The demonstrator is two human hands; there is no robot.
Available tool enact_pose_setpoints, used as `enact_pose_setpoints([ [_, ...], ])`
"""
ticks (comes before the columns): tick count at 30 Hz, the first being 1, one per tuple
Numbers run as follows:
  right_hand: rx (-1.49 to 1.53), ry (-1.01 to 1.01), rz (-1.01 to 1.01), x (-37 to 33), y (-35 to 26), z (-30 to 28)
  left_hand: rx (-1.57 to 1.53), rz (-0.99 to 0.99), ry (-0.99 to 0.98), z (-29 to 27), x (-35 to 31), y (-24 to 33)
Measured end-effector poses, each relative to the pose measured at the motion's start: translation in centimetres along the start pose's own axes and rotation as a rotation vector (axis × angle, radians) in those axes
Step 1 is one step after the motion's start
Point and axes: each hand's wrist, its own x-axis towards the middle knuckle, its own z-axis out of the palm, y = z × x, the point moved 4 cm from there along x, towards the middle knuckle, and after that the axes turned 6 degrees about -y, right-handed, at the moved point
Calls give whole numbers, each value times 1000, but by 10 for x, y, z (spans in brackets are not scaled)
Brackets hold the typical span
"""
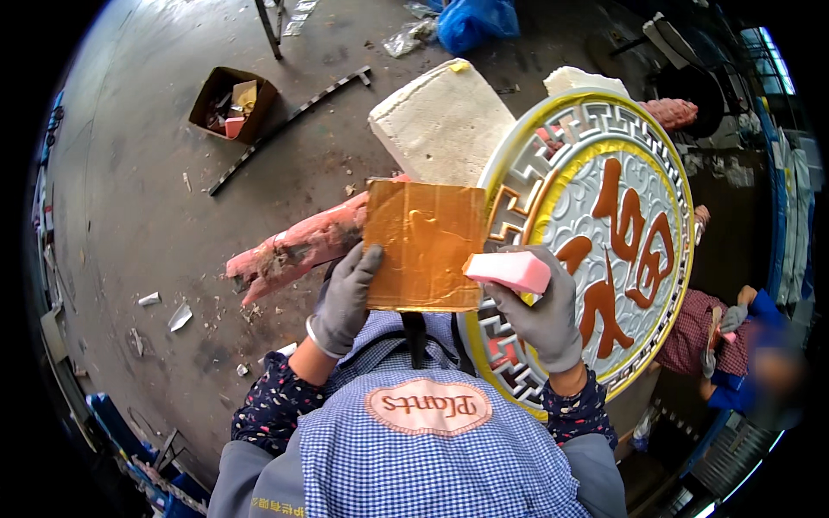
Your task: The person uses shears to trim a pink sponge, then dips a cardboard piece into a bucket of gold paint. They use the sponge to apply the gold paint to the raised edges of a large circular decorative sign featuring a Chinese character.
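My left hand (344, 298), in a grey glove, grips the left edge of a square piece of cardboard (423, 246) smeared with wet-looking copper-gold paint. A pink-and-white foam block (515, 269) is pinched in my gloved right hand (553, 315). Its left tip carries paint and sits at the cardboard's right edge; whether they touch I cannot tell. Close beyond my right hand stands a large round relief panel (635, 186), tilted, with a white fretwork border, yellow rings and raised brown-orange characters. Part of its fretwork at the upper left is copper-coloured.
Behind the cardboard are a white foam slab (440, 121) and a pink, dirt-stained wrapped roll (298, 246). An open box of scraps (231, 108) and a metal bar (289, 129) lie on the floor (129, 198). At right, a co-worker in a blue sleeve (760, 311) holds something pink.
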Motion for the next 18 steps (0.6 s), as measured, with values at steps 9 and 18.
enact_pose_setpoints([
  [9,-316,56,-170,24,-18,25,-1,-28,-43,5,1,-7],
  [18,-316,13,-83,21,-16,29,38,-2,-38,1,4,-8],
])
